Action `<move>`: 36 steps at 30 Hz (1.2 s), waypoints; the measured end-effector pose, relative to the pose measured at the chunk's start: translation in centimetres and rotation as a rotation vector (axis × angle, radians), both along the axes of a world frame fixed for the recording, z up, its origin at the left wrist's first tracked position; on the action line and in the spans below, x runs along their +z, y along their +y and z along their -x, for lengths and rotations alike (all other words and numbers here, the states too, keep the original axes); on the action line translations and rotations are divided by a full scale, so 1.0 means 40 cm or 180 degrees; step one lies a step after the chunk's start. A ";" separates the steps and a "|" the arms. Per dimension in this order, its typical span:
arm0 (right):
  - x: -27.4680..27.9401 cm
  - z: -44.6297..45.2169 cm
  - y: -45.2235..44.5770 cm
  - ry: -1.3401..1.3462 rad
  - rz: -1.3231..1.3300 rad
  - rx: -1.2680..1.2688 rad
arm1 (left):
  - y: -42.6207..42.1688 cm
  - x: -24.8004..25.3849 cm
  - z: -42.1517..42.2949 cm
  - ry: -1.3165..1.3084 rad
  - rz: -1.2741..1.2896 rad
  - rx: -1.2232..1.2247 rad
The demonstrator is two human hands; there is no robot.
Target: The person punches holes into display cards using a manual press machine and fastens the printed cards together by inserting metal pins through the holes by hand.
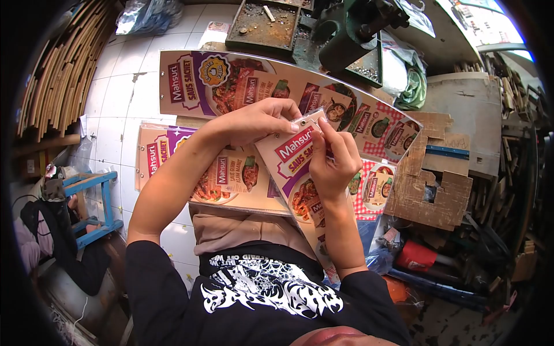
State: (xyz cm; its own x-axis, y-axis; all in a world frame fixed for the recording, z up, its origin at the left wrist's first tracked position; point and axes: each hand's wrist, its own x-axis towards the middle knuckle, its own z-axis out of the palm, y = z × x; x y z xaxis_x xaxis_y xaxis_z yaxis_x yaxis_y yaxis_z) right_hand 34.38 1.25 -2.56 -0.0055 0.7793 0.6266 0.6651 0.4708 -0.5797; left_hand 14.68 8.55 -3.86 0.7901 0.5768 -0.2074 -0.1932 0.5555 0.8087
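Both my hands are on the top end of a long printed sign strip (295, 164) with a clear plastic edge and metal eyelets in its corners. My left hand (261, 121) pinches its upper left corner between thumb and bent fingers. With thumb and fingertips, my right hand (336, 162) grips the upper right edge near an eyelet. The held strip slants down toward my lap. Beneath it lies a similar sign strip (236, 199), and a third sign strip (190, 112) lies farther off, with an eyelet visible on its left end.
A dark green machine (346, 46) stands beyond the signs, beside a metal tray (259, 27) with small scattered parts. Cut cardboard (424, 199) lies at the right. Stacked boards (63, 63) and a blue metal frame (107, 199) are on the left.
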 end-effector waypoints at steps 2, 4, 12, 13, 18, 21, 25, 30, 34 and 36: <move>0.000 0.000 -0.001 -0.0003 0.0004 0.0013 | 0.001 -0.007 0.001 0.0016 0.0033 -0.0008; 0.004 0.002 -0.002 -0.0085 -0.0011 0.0024 | 0.002 -0.013 0.001 -0.0019 0.0004 0.0016; 0.011 0.005 -0.001 -0.0203 -0.0112 0.0051 | 0.005 -0.016 0.003 -0.0081 0.0105 -0.0066; 0.011 0.005 0.000 -0.0215 -0.0139 0.0055 | 0.006 -0.017 0.003 -0.0070 0.0112 -0.0085; 0.009 0.006 -0.001 -0.0223 -0.0143 0.0037 | 0.004 -0.020 0.000 -0.0016 0.0096 -0.0138; 0.010 0.007 0.000 -0.0218 -0.0155 0.0040 | 0.001 -0.014 -0.002 0.0018 -0.0004 -0.0109; 0.010 0.009 0.000 -0.0293 -0.0206 0.0038 | 0.000 0.003 0.001 -0.0014 -0.0073 -0.0126; 0.008 0.008 0.000 -0.0415 -0.0267 0.0034 | 0.000 0.003 0.001 -0.0024 -0.0119 -0.0126; 0.004 0.009 0.003 -0.0510 -0.0339 0.0063 | 0.000 -0.007 -0.001 0.0013 -0.0133 -0.0102; 0.000 0.010 0.002 -0.0547 -0.0328 0.0071 | -0.001 -0.006 0.000 0.0002 -0.0118 -0.0108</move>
